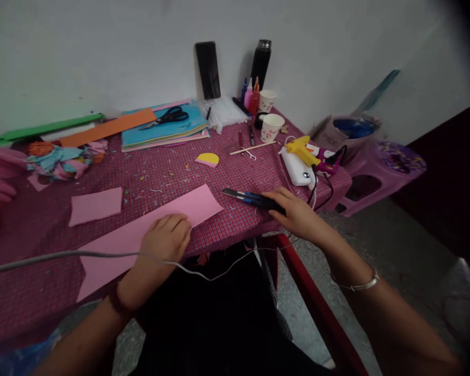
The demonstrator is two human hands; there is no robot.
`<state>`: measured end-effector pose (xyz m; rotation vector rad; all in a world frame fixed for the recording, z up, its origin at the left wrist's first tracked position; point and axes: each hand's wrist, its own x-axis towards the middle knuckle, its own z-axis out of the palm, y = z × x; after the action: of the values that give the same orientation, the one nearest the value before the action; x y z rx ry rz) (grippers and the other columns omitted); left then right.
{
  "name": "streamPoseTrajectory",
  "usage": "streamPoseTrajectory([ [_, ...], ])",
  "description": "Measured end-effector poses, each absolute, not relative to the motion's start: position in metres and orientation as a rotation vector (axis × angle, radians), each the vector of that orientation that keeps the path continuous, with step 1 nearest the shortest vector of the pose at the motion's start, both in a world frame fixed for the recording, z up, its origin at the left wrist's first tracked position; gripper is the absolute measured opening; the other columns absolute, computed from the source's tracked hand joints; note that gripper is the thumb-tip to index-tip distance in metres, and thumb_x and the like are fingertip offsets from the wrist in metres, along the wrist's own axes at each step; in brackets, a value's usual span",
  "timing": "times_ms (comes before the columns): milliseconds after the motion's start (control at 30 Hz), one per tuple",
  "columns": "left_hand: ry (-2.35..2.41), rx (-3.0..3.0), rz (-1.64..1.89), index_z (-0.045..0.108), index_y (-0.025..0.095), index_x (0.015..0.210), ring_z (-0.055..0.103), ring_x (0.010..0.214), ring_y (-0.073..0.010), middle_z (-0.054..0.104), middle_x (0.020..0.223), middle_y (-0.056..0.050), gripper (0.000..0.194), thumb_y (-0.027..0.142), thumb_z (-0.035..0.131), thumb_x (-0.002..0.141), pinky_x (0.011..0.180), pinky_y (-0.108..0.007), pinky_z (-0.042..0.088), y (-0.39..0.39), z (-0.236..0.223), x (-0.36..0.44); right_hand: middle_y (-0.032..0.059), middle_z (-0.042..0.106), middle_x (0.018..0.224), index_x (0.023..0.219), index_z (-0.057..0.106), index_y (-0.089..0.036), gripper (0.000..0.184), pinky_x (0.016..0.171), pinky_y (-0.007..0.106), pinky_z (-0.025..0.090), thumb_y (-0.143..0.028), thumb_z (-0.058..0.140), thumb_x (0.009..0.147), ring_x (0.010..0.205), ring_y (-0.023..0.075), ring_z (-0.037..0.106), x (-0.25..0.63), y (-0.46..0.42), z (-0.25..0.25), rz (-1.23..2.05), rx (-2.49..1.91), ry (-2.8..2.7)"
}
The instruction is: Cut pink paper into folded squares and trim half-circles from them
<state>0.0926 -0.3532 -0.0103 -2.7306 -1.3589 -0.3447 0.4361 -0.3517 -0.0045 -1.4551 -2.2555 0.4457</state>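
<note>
A long strip of pink paper (pixel 201 206) lies slantwise along the table's front edge, with a notch cut into its left end. My left hand (pixel 166 237) rests on the strip with bent fingers pressed together at its near edge; the thumb is partly hidden. In my right hand (pixel 293 211) is a utility knife (pixel 254 198), its blade pointing left just beyond the strip's right end, apart from the paper. Left of the strip lies a smaller pink paper piece (pixel 96 205). A yellow and pink half-round piece (pixel 208 159) sits farther back.
Black scissors (pixel 172 115) lie on stacked coloured sheets (pixel 141 140). A yellow glue gun (pixel 303 150) rests on a white box (pixel 295 167) at the right. Paper cups (pixel 272 128) and a black bottle (pixel 261 62) stand behind. A grey cable (pixel 102 254) crosses in front.
</note>
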Motion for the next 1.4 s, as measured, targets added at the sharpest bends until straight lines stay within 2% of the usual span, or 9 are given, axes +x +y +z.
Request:
streamPoseTrajectory([
  [167, -1.293, -2.65, -0.547, 0.059, 0.018, 0.093, 0.063, 0.101, -0.0266, 0.067, 0.109, -0.012, 0.007, 0.016, 0.058, 0.086, 0.088, -0.041, 0.051, -0.382, -0.019, 0.061, 0.0085, 0.058, 0.117, 0.133, 0.051, -0.024, 0.048, 0.097, 0.038, 0.049, -0.01, 0.053, 0.087, 0.109, 0.0219, 0.058, 0.442, -0.371, 0.002, 0.631, -1.258, -2.332],
  [300, -1.458, -2.699, -0.645, 0.054, 0.018, 0.111, 0.056, 0.117, -0.0302, 0.059, 0.126, -0.016, 0.028, 0.028, 0.062, 0.086, 0.097, -0.047, 0.047, -0.402, -0.026, 0.041, 0.0087, 0.061, 0.115, 0.131, 0.054, -0.023, 0.045, 0.094, 0.038, 0.049, -0.01, 0.054, 0.088, 0.106, 0.0219, 0.059, 0.435, -0.379, -0.001, 0.628, -1.168, -2.37],
  [400, -1.612, -2.668, -0.602, 0.044, 0.018, 0.133, 0.047, 0.129, -0.0332, 0.049, 0.14, -0.018, 0.044, 0.031, 0.052, 0.092, 0.104, -0.053, 0.04, -0.409, -0.031, 0.034, 0.0099, 0.061, 0.114, 0.13, 0.054, -0.021, 0.043, 0.093, 0.04, 0.049, -0.01, 0.053, 0.088, 0.105, 0.0229, 0.058, 0.431, -0.378, -0.005, 0.607, -1.151, -2.386],
  [500, -1.688, -2.589, -0.63, 0.039, 0.019, 0.141, 0.043, 0.133, -0.0333, 0.045, 0.145, -0.017, 0.048, 0.028, 0.046, 0.094, 0.108, -0.055, 0.036, -0.411, -0.035, 0.034, 0.0103, 0.06, 0.115, 0.129, 0.055, -0.02, 0.042, 0.093, 0.04, 0.048, -0.01, 0.053, 0.089, 0.106, 0.0233, 0.057, 0.431, -0.376, -0.007, 0.594, -1.177, -2.366],
  [933, -1.739, -2.519, -0.587, 0.048, 0.02, 0.133, 0.043, 0.133, -0.0339, 0.049, 0.142, -0.017, 0.043, 0.026, 0.055, 0.091, 0.108, -0.056, 0.036, -0.412, -0.035, 0.045, 0.01, 0.062, 0.115, 0.127, 0.057, -0.02, 0.039, 0.091, 0.043, 0.046, -0.012, 0.052, 0.09, 0.106, 0.0245, 0.057, 0.432, -0.374, -0.012, 0.568, -1.155, -2.366],
  [1067, -1.742, -2.495, -0.512, 0.037, 0.026, 0.142, 0.042, 0.134, -0.0369, 0.043, 0.147, -0.016, 0.06, 0.025, 0.061, 0.087, 0.107, -0.063, 0.035, -0.411, -0.024, 0.048, 0.009, 0.062, 0.116, 0.128, 0.057, -0.024, 0.04, 0.092, 0.043, 0.046, -0.013, 0.052, 0.089, 0.106, 0.0248, 0.057, 0.433, -0.373, -0.014, 0.584, -1.17, -2.343],
  [1200, -1.715, -2.46, -0.487, 0.031, 0.03, 0.146, 0.035, 0.136, -0.0445, 0.032, 0.154, -0.014, 0.078, 0.037, 0.07, 0.079, 0.106, -0.069, 0.031, -0.394, 0.005, 0.052, 0.009, 0.062, 0.116, 0.128, 0.058, -0.024, 0.042, 0.091, 0.044, 0.046, -0.012, 0.053, 0.088, 0.104, 0.0255, 0.058, 0.433, -0.374, -0.015, 0.589, -1.173, -2.327],
  [1300, -1.681, -2.628, -0.528, 0.035, 0.031, 0.144, 0.044, 0.132, -0.0362, 0.044, 0.146, -0.01, 0.068, 0.039, 0.065, 0.083, 0.108, -0.059, 0.036, -0.371, 0.024, 0.059, 0.009, 0.062, 0.114, 0.127, 0.059, -0.023, 0.041, 0.091, 0.043, 0.046, -0.012, 0.053, 0.088, 0.104, 0.0254, 0.057, 0.433, -0.374, -0.016, 0.579, -1.175, -2.33],
  [1400, -1.606, -2.734, -0.451, 0.041, 0.025, 0.139, 0.051, 0.125, -0.0323, 0.055, 0.134, -0.012, 0.054, 0.038, 0.057, 0.089, 0.106, -0.055, 0.04, -0.35, 0.03, 0.071, 0.0091, 0.062, 0.114, 0.127, 0.058, -0.022, 0.04, 0.092, 0.043, 0.045, -0.012, 0.054, 0.088, 0.104, 0.025, 0.057, 0.432, -0.373, -0.017, 0.567, -1.175, -2.347],
])
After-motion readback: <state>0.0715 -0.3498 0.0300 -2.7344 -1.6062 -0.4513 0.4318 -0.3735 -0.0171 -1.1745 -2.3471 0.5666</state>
